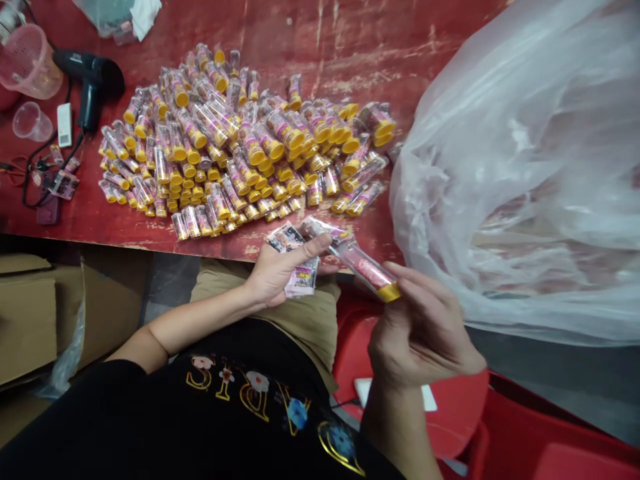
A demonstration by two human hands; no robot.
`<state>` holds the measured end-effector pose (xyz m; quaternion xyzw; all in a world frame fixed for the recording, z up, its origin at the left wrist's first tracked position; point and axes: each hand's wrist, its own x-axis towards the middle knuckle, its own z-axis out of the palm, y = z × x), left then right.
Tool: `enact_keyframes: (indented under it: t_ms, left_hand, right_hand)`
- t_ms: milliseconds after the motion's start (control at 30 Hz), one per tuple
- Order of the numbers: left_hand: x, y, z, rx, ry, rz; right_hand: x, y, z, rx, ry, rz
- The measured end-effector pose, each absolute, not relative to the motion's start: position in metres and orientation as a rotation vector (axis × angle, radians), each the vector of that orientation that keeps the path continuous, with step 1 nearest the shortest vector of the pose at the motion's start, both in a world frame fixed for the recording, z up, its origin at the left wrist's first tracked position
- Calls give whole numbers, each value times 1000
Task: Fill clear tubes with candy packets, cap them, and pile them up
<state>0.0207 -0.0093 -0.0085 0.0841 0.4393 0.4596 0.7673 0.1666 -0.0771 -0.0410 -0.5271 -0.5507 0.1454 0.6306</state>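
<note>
Though aslant, tube (362, 264), yellow end (389, 292) rightward

Pile of glossy, clear plastic tubes (283, 128) with smooth yellow caps (257, 156), printed paper cards (302, 283) below the pile, crinkled translucent plastic bag (500, 133) right of it, scuffed red tabletop (370, 40) beneath it, matt cardboard box (25, 327) lower left

The left forearm (205, 323) is stretched forward and to the right, bent at the elbow (153, 350). The left hand (275, 270) is closed in a grip, its thumb (307, 250) laid nearly straight across the top, its other fingers mostly hidden. The right forearm (397, 433) is raised, and the right hand (425, 327) is bent inward at the wrist (393, 380), fingertips (397, 272) drawn together in a pinch. The two hands are held apart.
</note>
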Motion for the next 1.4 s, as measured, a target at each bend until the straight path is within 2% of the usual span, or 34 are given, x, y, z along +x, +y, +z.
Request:
enact_keyframes:
  t_ms: [267,500,1033,1200,1300,1400]
  left_hand:
    - [19,-14,-4,290,932,886]
    - [21,-22,4,334,881,849]
    - [25,-20,-1,290,946,812]
    - [27,-9,-16,198,963,849]
    - [27,-2,-20,93,1026,853]
    - [25,1,-19,48,1073,865]
  right_hand:
    - [155,-81,-42,-1216,-1193,611]
    - [149,-72,-38,-1369,-1160,376]
    - [145,-68,-43,-1467,-1063,250]
    - [150,-35,-65,-1505,-953,336]
    - [159,11,-92,-1573,-818,268]
    - [162,52,-115,-1586,-926,230]
